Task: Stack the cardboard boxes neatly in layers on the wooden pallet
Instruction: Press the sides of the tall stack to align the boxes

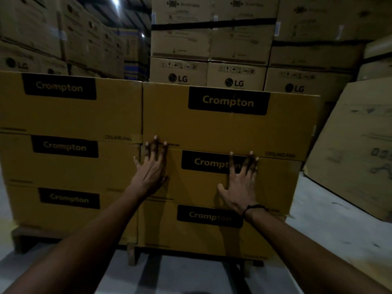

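Pressing flat hands on a stacked box.
Left hand [151, 166] and right hand [239, 187], apart, fingers straight, push the middle box [201, 187]; three layers sit on the pallet [23, 236] at 7 o'clock.

Beyond my grip, tall stacks of LG cartons [235, 79] wall the dim warehouse; ceiling lamp [115, 1] upper left, pale concrete floor [331, 219] below.

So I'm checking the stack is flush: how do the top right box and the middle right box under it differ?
The top right box juts further right than the middle right box. Both hands, left hand and right hand, press flat on the middle one; only left fingertips reach the top one. Both are yellow Crompton cartons.
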A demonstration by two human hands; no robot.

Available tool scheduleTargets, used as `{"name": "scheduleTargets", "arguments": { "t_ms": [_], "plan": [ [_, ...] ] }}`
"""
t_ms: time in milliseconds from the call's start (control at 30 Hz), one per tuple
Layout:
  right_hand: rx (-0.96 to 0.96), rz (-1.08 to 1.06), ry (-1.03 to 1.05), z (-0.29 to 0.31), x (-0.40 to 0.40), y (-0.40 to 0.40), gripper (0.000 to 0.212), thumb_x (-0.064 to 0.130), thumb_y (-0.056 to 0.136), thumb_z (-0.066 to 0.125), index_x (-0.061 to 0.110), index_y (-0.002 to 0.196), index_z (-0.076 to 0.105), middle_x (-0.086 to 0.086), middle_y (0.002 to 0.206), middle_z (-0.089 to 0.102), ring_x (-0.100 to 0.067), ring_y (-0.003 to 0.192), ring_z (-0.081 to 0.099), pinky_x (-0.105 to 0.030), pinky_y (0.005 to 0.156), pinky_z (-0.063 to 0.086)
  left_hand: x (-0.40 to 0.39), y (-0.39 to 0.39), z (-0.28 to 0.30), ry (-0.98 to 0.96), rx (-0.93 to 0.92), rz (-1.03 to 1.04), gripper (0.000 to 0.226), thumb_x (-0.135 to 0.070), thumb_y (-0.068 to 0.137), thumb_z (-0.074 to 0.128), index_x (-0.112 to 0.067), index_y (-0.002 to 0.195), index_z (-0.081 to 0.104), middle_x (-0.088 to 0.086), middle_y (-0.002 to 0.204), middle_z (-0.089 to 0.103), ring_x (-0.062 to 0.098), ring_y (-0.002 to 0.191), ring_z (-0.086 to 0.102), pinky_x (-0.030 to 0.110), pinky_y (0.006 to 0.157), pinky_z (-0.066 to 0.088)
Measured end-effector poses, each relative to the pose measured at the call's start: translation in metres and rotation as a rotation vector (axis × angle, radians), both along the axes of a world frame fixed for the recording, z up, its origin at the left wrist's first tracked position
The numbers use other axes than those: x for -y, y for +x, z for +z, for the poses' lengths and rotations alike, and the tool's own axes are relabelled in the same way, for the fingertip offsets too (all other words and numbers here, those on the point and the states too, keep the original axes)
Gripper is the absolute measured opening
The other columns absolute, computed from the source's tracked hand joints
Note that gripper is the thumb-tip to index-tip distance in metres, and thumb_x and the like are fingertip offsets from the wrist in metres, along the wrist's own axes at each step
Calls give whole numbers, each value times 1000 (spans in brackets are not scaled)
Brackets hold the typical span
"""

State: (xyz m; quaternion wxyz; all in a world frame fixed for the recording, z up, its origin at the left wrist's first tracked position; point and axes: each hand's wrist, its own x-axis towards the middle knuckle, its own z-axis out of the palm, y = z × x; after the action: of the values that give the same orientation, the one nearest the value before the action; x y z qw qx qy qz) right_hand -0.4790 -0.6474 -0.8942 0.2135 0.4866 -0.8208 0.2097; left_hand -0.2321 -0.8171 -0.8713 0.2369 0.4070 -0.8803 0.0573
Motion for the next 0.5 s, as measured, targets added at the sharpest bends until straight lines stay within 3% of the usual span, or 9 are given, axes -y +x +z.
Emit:
{"name": "scheduleTargets", "arguments": {
  "t_ms": [333, 500],
  "plan": [
    [-1, 45, 30, 0, 1, 16, 110, 71, 84, 49, 40, 154, -30, -24, 154, -45, -45, 145, -37, -58, 123, -12, 5, 9, 1, -9, -2, -3, 120, -51, 93, 67, -18, 157, -29, 1, 155, -50, 36, 152, -27, 82, 109, 12],
    [-99, 108, 51, 0, 9, 33, 105, 60, 92, 51, 35, 155, -30, -20, 159, -40, -41, 150, -29, -57, 126, -6, 4, 28, 2, -13, 35, -20, 109, -50, 98, 60, -18, 158, -26, -1, 157, -48, 30, 155, -21, 78, 115, 12]
  ]
}}
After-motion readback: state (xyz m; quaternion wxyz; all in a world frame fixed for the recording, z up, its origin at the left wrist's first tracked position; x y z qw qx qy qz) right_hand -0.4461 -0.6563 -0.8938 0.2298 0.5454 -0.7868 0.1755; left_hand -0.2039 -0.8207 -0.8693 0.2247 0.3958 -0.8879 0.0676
